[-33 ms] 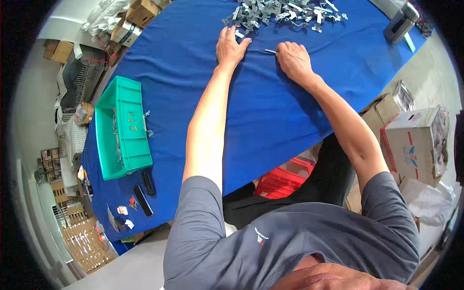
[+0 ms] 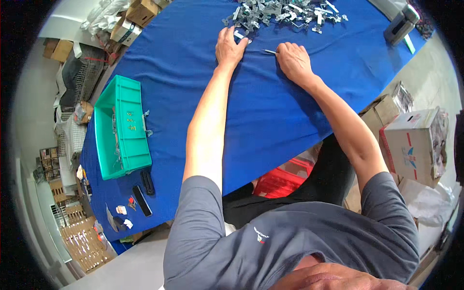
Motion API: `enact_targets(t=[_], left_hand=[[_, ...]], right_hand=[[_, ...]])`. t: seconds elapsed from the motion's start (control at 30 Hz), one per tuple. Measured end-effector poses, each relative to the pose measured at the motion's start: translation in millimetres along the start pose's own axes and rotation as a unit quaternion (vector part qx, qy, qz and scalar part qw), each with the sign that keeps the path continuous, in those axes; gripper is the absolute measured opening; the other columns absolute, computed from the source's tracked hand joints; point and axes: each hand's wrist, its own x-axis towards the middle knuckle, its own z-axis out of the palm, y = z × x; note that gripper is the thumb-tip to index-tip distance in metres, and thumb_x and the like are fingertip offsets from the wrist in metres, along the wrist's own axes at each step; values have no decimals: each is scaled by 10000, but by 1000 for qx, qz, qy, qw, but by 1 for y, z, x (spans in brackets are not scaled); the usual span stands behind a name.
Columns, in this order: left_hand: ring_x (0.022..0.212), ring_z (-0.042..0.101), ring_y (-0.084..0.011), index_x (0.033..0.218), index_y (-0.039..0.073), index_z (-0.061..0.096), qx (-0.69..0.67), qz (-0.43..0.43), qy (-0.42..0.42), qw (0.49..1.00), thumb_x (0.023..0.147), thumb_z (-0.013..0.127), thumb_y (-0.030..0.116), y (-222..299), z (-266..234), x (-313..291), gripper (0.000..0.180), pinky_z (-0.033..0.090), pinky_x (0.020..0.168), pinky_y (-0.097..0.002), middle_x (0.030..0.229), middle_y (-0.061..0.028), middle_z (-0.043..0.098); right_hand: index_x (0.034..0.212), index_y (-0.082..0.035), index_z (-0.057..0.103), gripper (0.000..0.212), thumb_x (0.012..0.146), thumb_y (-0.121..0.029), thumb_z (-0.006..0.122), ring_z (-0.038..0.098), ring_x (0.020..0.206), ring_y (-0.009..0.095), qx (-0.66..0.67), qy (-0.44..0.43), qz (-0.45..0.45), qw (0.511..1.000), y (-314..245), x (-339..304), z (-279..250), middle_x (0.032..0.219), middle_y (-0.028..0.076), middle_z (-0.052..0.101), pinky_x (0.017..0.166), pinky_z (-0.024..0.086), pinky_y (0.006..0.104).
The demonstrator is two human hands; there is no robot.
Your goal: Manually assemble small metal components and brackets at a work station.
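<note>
At the far middle of the blue-covered table (image 2: 261, 106), my left hand (image 2: 229, 48) rests with thumb and forefinger around a small shiny metal bracket (image 2: 239, 35). The bracket lies low against the cloth, partly hidden by the fingers. To its right, my right hand (image 2: 294, 60) is closed round a slim pointed tool (image 2: 269, 51). Its narrow silver tip points left toward my left hand; the rest is hidden in the fist. Just beyond both hands spreads a loose pile of metal brackets (image 2: 278, 13).
A green plastic bin (image 2: 135, 140) holding metal pieces stands at the left. Near it lie a phone (image 2: 142, 200), a black case (image 2: 148, 182) and keys (image 2: 132, 203). A dark grey device (image 2: 402, 24) is at the far right. Cartons (image 2: 408, 145) and a red crate (image 2: 282, 181) are below table level.
</note>
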Motion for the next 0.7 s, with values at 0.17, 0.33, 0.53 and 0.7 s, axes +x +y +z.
enact_targets(t=[0.17,0.33,0.53,0.7], left_hand=[[1235,517,-373,1402,-31,431,-45,-9,71,996,758,771,294,3,-15,-26,798,444,1027,-432,1332,-235,515],[1186,565,-370,1420,-28,431,-125,69,11,990,741,801,251,45,-48,-98,822,433,1046,-415,1263,-230,579],[1247,531,-377,1360,-12,489,-112,118,-10,987,750,773,342,76,-31,-140,760,420,1049,-450,1359,-215,547],[1344,458,-362,1404,4,453,-127,85,-19,988,731,771,369,66,-18,-146,829,367,1120,-447,1441,-218,482]], right_hand=[[849,-63,574,120,907,-160,534,625,831,315,-1,-10,5,1000,3,-7,0,853,127,636,745,452,448],[855,-61,577,132,910,-176,541,630,826,331,1,-6,4,1000,3,-9,3,846,139,637,742,456,459],[843,-35,605,176,898,-196,561,652,843,392,17,-45,-17,999,17,-5,-6,877,207,664,772,505,509],[939,-22,632,208,940,-227,600,646,848,359,105,-10,23,994,4,-30,-37,890,179,658,769,494,451]])
